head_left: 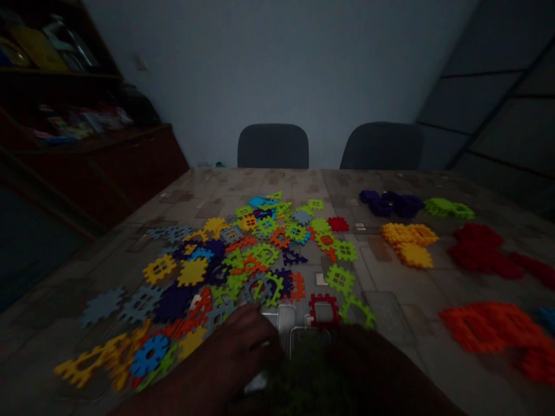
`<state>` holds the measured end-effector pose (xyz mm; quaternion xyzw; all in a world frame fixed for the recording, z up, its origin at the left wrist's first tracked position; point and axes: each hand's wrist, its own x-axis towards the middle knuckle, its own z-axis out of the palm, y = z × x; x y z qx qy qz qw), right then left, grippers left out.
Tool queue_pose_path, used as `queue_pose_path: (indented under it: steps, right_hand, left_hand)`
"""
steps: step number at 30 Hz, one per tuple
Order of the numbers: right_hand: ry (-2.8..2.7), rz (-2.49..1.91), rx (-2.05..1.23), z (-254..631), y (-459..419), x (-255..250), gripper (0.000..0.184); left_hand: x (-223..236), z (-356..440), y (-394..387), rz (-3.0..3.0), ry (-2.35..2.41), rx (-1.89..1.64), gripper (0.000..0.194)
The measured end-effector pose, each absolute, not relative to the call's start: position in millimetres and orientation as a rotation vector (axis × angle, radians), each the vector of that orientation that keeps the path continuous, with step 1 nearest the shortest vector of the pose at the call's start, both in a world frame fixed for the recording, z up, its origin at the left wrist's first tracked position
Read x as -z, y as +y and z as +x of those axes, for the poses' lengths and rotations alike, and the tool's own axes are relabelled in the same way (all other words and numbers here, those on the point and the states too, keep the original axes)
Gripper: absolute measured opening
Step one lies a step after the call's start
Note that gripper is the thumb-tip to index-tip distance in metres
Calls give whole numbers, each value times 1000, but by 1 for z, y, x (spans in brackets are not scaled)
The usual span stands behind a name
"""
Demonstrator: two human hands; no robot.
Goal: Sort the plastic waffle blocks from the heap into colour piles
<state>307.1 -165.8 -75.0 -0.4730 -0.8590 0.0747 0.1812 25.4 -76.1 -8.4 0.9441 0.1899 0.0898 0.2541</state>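
A wide scatter of flat, toothed plastic pieces (243, 260) in several colours covers the left and middle of the table (390, 315). My left hand (248, 341) rests at the near edge of the scatter with its fingers curled under; what they hold is hidden. My right hand (359, 361) lies just to its right, very dark, and its fingers do not show. A dim greenish shape (303, 361) sits between the two hands. A red frame piece (323, 309) lies just beyond them.
Sorted piles lie on the right: purple (392, 205), green (448, 208), yellow (410, 242), red (481, 245) and orange (494, 329). Two dark chairs (273, 145) (381, 144) stand at the far edge. A dark shelf unit (65, 121) lines the left wall. The room is dim.
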Motion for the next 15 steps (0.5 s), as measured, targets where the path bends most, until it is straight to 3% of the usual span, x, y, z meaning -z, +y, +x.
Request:
queue_pose_path:
  steps: [3,6,9,15]
  right_hand:
    - [-2445,-1354,-283,306,-163,65,50]
    - [-2363,-1443,-339,304,-160,67,49]
    - [-2324,-1567,-402,305,-155,61,40]
    - [-2247,-1713,-431,318,-155,26,14]
  left_hand:
    - [36,27,-84,2657,433,-383,50]
    - [49,30,-85,2697,471,-421,39]
    - [34,30,-82,2684,530,-335,23]
    - [1,26,-81,2562,543,-303,20]
